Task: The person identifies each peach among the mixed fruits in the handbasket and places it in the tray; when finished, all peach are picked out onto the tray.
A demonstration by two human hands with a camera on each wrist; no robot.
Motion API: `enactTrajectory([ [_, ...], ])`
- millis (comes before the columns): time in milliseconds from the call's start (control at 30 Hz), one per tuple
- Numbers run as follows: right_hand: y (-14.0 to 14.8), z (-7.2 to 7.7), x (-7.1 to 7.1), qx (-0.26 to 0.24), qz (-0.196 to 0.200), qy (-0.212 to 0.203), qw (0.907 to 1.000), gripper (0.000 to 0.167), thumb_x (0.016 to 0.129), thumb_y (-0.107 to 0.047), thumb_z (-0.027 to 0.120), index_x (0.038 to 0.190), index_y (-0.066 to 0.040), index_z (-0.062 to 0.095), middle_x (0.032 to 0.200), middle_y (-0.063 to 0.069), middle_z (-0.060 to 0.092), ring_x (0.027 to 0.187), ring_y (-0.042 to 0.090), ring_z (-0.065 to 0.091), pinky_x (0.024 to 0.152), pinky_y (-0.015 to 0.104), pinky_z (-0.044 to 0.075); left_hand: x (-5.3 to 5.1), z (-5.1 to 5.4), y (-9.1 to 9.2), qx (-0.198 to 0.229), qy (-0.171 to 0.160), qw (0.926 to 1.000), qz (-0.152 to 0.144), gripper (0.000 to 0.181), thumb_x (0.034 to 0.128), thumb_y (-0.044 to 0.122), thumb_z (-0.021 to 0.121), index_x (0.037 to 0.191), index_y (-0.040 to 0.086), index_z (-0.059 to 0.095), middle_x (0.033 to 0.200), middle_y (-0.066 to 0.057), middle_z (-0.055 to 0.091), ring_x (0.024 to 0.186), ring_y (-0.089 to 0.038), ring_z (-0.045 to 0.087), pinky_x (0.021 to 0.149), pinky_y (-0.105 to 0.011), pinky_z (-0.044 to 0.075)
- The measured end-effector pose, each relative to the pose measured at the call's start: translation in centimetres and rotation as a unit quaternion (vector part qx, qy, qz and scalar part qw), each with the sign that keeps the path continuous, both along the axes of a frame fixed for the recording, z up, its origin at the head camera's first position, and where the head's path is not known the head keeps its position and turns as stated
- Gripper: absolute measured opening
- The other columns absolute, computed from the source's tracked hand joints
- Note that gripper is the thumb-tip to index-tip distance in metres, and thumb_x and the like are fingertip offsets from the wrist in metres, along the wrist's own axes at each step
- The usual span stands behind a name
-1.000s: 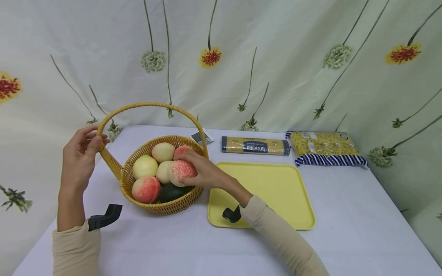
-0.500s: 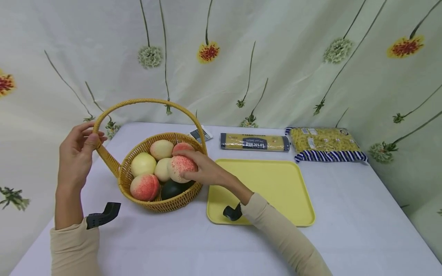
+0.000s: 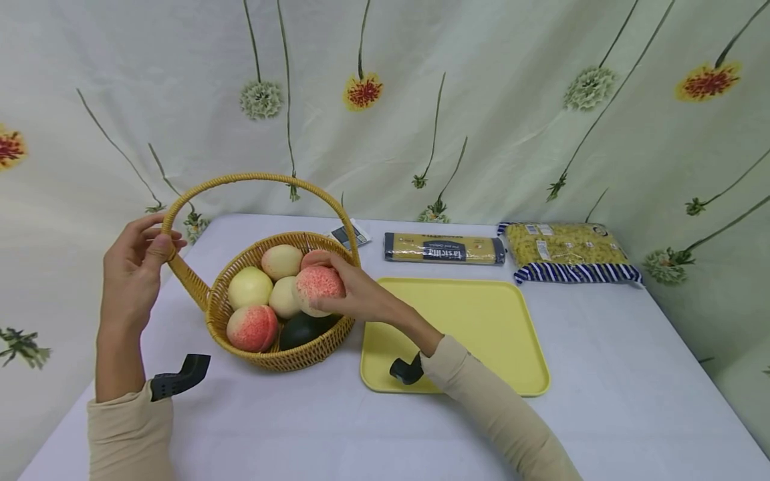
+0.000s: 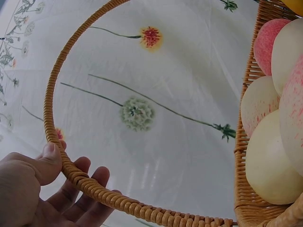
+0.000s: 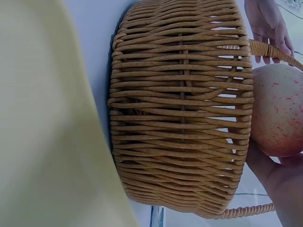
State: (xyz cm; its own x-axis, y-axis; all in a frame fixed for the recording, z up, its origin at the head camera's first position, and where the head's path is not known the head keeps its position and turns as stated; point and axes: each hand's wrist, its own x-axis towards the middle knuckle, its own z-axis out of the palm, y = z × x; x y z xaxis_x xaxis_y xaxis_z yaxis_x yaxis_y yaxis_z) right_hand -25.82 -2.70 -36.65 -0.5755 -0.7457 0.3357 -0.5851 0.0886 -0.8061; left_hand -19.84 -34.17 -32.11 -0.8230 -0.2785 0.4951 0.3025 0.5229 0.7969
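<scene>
A wicker basket (image 3: 289, 361) with a tall hoop handle (image 3: 259, 178) stands on the left of the table. My left hand (image 3: 134, 277) holds the handle's left side between thumb and fingers; in the left wrist view the thumb (image 4: 51, 163) lies against the wrapped cane. Over the basket's right side, my right hand (image 3: 363, 294) grips a red-speckled peach (image 3: 319, 287). The right wrist view shows this peach (image 5: 279, 111) above the rim. Inside the basket lie a red-blushed peach (image 3: 252, 328), a pale yellow round fruit (image 3: 249, 287), several other peaches and a dark, smooth oval item (image 3: 303, 331).
A yellow tray (image 3: 481, 334) lies right of the basket, partly under my right forearm. Behind it are a long pasta packet (image 3: 444, 249) and a bag of short pasta (image 3: 562, 247). A small printed card (image 3: 355, 234) sits behind the basket. A flowered cloth hangs behind.
The head view has shifted slightly. My right hand has raised the speckled peach a little. My left hand keeps its hold on the handle.
</scene>
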Motion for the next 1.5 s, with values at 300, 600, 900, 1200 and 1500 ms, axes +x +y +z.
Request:
enactTrajectory([
  [300, 0.3, -0.7, -0.3, -0.015, -0.001, 0.012, 0.9998, 0.055, 0.088, -0.019, 0.068, 0.138, -0.013, 0.047, 0.144, 0.006, 0.043, 0.129, 0.009, 0.040, 0.102, 0.028, 0.040, 0.1, 0.0, 0.1, -0.001, 0.000, 1.0000, 0.000, 0.039, 0.0993, 0.015, 0.048, 0.138, 0.019, 0.050, 0.101, 0.006, 0.059, 0.095, -0.002, 0.060, 0.082, -0.007, 0.045],
  [600, 0.9, -0.8, 0.1, -0.002, -0.042, -0.033, 0.9986, 0.065, 0.085, -0.020, 0.070, 0.141, -0.013, 0.039, 0.142, 0.004, 0.044, 0.120, 0.014, 0.050, 0.095, 0.025, 0.045, 0.0, -0.1, -0.1, 0.006, 0.007, 0.9999, -0.010, 0.039, 0.0992, 0.013, 0.048, 0.138, 0.017, 0.051, 0.100, 0.005, 0.059, 0.095, -0.002, 0.061, 0.082, -0.007, 0.045],
  [900, 1.6, -1.0, -0.1, -0.043, -0.031, -0.026, 0.9983, 0.060, 0.085, -0.015, 0.070, 0.140, -0.010, 0.046, 0.141, 0.004, 0.046, 0.116, 0.014, 0.052, 0.094, 0.027, 0.047, 0.0, -0.2, -0.1, 0.001, 0.002, 1.0000, -0.001, 0.039, 0.0992, 0.014, 0.048, 0.138, 0.018, 0.051, 0.102, 0.005, 0.058, 0.095, -0.003, 0.060, 0.083, -0.008, 0.045],
  [1200, 3.0, -0.4, -0.2, -0.036, -0.043, -0.014, 0.9983, 0.062, 0.083, -0.018, 0.071, 0.139, -0.011, 0.047, 0.132, 0.006, 0.053, 0.106, 0.014, 0.055, 0.089, 0.030, 0.048, -0.1, -0.1, -0.2, -0.001, 0.003, 1.0000, 0.000, 0.039, 0.0992, 0.014, 0.048, 0.138, 0.018, 0.051, 0.101, 0.005, 0.059, 0.095, -0.002, 0.061, 0.083, -0.008, 0.045],
  [1500, 4.4, -0.2, 0.0, -0.006, -0.037, -0.033, 0.9988, 0.055, 0.083, -0.021, 0.073, 0.134, -0.013, 0.052, 0.125, 0.004, 0.057, 0.104, 0.014, 0.057, 0.086, 0.033, 0.051, -0.1, -0.1, -0.1, 0.004, 0.007, 1.0000, -0.003, 0.039, 0.0990, 0.014, 0.049, 0.137, 0.017, 0.052, 0.099, 0.007, 0.058, 0.094, -0.002, 0.061, 0.082, -0.007, 0.045],
])
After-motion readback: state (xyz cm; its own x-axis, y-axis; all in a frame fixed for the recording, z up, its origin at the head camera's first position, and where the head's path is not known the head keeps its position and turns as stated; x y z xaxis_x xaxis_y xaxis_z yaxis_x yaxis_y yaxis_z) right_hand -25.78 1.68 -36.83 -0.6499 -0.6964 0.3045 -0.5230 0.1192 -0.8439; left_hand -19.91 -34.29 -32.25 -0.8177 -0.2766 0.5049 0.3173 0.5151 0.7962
